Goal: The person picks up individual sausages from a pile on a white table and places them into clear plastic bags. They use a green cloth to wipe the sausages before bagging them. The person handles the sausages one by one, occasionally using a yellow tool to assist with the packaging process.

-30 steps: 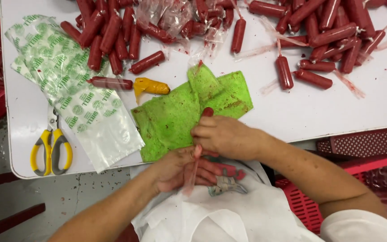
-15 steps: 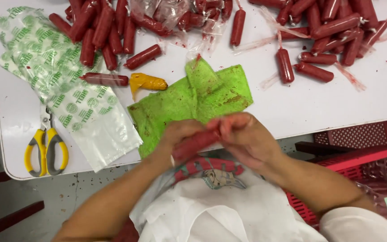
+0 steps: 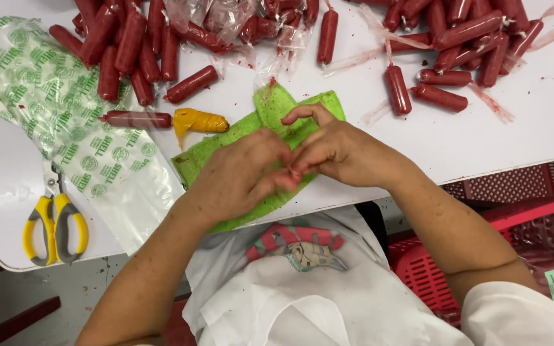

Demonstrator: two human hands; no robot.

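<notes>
Left hand (image 3: pixel 242 170) and right hand (image 3: pixel 338 150) meet fingertip to fingertip over green cloth (image 3: pixel 270 122) at table (image 3: pixel 533 128) edge, pinching something small and reddish, possibly sausage casing, mostly hidden. Red sausages (image 3: pixel 437 64) beyond; yellow scissors (image 3: pixel 52 221) far left.

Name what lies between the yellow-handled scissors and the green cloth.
In the head view, printed plastic bags lie between the scissors and green cloth.
</notes>
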